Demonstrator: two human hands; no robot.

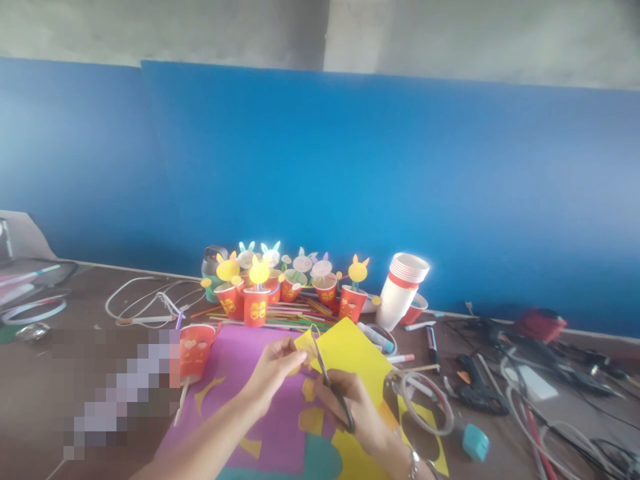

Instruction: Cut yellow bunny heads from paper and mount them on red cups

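My left hand (278, 368) pinches a small piece of yellow paper (303, 343) between thumb and fingers. Fingers of my right hand (356, 400) are wrapped around the dark handles of a pair of scissors (321, 357), whose blades point up beside that piece. Whether the blades touch the paper is hard to make out. Under both hands lie a purple sheet (231, 373) and a larger yellow sheet (361, 348), with a teal sheet (320, 457) at the front. Yellow offcuts (209, 395) are scattered over the purple sheet.
Red paper cups (257, 308) with animal-shaped cutouts stand at the back, among colored sticks (290, 313). Right of them rises a stack of white cups (399, 293). A glue gun (477, 387), cables (427, 400) and a teal block (475, 443) lie at right; a red cup (194, 360) stands left.
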